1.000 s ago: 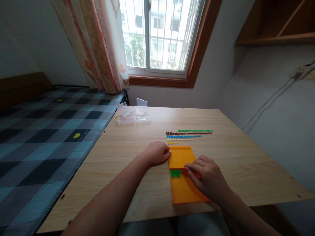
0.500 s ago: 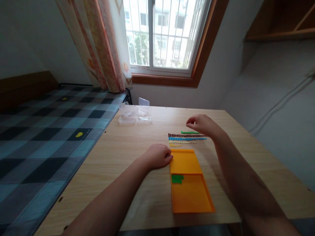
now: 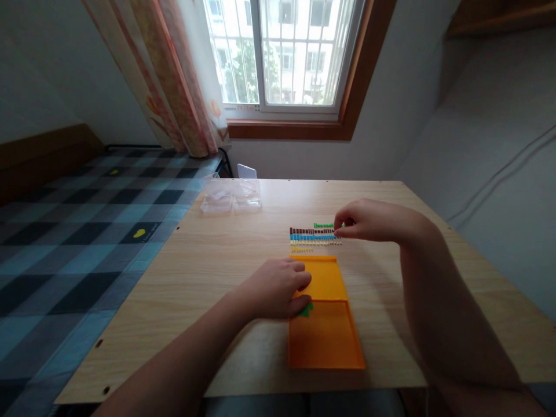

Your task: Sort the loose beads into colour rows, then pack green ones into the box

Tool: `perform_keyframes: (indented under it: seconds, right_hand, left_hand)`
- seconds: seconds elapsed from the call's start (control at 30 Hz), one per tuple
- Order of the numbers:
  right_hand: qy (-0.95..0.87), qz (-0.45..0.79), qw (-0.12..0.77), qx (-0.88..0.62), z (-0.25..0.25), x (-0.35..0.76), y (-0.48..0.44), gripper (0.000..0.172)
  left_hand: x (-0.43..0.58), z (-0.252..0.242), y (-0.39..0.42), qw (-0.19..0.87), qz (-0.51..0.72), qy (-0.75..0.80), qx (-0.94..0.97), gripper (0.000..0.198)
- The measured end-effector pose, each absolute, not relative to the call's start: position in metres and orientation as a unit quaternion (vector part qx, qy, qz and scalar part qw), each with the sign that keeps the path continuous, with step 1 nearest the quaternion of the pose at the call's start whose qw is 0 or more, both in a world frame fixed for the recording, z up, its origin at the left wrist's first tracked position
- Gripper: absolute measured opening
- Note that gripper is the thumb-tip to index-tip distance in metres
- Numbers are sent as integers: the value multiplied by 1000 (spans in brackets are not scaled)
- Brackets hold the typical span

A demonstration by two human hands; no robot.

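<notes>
An open orange case (image 3: pixel 325 341) lies on the wooden table, its two halves joined in the middle. My left hand (image 3: pixel 278 289) is over its left side, thumb at the green pieces (image 3: pixel 305 311) in the near half, fingers curled over the far half. Whether it holds anything is hidden. Beyond the case are rows of small pieces: green (image 3: pixel 322 225), brown (image 3: pixel 304 231), blue (image 3: pixel 304 237) and yellow (image 3: pixel 302 250). My right hand (image 3: pixel 360 222) is at the right end of these rows, thumb and fingertips pinched over the brown and blue pieces; anything between them is too small to see.
Clear plastic boxes (image 3: pixel 232 197) with raised lids stand at the table's (image 3: pixel 217 255) back left. A bed (image 3: pixel 87 243) with a checked cover runs along the left. Behind are a curtain (image 3: pixel 174 75) and a window (image 3: pixel 299 63). A shelf (image 3: pixel 504 23) hangs upper right.
My left hand has moved from the case's far left edge toward me, over the green pieces. My right hand has come down onto the rows. The view has shifted slightly.
</notes>
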State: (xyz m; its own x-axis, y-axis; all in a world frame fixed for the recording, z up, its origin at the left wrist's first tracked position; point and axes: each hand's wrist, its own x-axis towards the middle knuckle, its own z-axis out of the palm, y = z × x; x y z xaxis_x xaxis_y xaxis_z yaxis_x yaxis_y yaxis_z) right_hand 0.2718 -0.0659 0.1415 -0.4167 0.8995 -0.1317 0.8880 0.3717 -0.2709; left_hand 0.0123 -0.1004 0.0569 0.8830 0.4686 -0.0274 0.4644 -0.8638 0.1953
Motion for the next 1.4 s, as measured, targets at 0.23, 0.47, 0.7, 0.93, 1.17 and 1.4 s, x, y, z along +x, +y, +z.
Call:
perform_keyframes:
  seconds: [0.23,0.47,0.7,0.93,1.17,1.4]
  right_hand:
    - [-843,149,12,-517,148,267,-72,19]
    - [-837,149,15,-527,148,268,-72,18]
    - [-838,145,29,-525,149,267,-74,25]
    - [-844,131,22,-519,155,260,-76,24]
    - [-840,134,-5,-526,158,258,-77,30]
    - [-840,135,-8,-526,157,257,-77,28]
  left_hand:
    - [26,52,-116,100,-34,216,971,31]
    - [22,52,-113,129,-11,179,975,24]
    - [18,47,-108,177,2,156,972,19]
    - [19,46,-106,179,10,155,971,14]
    - [20,42,-106,176,21,158,971,16]
    - [18,42,-106,186,26,162,969,21]
